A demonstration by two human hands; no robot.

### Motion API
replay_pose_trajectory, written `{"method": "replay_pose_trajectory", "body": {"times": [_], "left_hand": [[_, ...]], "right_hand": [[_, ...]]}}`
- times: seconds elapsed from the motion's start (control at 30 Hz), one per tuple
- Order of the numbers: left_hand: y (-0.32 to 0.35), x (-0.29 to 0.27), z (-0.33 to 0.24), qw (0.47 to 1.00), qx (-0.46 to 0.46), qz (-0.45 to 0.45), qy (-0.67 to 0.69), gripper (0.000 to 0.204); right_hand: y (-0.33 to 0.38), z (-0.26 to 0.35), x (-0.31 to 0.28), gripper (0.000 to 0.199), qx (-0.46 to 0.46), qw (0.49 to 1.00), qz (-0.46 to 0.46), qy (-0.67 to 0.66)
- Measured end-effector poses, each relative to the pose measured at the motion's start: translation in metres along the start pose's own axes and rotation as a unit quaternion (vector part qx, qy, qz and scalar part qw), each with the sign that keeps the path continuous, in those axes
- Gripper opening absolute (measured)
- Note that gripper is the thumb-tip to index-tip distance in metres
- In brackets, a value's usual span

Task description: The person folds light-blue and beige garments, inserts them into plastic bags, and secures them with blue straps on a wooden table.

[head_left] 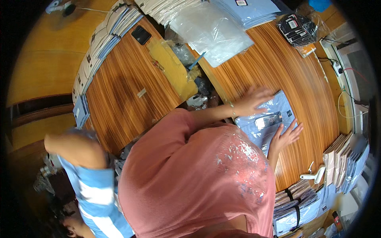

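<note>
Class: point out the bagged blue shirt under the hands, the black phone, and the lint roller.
Shirt (266, 119): head view, bagged front by the tag.
Phone (141, 34): head view, centre of its back.
Lint roller (313, 176): head view, white handle.

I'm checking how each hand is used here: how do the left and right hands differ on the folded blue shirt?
The left hand lies near the far edge of the bagged blue shirt, fingers spread and motion-blurred. The right hand rests at the shirt's near right edge, fingers straighter and sharp in the picture. The left arm reaches across the wooden table; the right comes up from below. Both are open and flat, with no grip closed.
</note>
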State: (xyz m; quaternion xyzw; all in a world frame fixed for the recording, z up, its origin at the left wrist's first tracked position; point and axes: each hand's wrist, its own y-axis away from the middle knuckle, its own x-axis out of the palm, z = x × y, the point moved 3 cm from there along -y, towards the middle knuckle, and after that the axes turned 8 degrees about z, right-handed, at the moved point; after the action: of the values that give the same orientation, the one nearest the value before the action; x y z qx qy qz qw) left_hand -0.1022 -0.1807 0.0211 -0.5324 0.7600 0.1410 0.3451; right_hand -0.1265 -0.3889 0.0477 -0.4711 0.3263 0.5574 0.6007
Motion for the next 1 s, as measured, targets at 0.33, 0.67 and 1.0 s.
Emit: {"method": "replay_pose_trajectory", "body": {"times": [0.33, 0.67, 1.0], "left_hand": [[0.133, -0.162, 0.142, 0.816, -0.419, -0.146, -0.371, 0.025], [0.001, -0.117, -0.102, 0.977, -0.042, 0.112, -0.175, 0.013], [-0.014, -0.100, -0.009, 0.882, -0.104, 0.417, 0.193, 0.031]], "right_hand": [[-0.028, -0.001, 0.050, 0.053, -0.014, 0.992, 0.113, -0.060], [-0.046, 0.135, -0.064, 0.057, -0.218, 0.891, 0.225, -0.330], [-0.021, -0.069, -0.161, 0.019, 0.146, 0.901, 0.079, -0.402]]}}
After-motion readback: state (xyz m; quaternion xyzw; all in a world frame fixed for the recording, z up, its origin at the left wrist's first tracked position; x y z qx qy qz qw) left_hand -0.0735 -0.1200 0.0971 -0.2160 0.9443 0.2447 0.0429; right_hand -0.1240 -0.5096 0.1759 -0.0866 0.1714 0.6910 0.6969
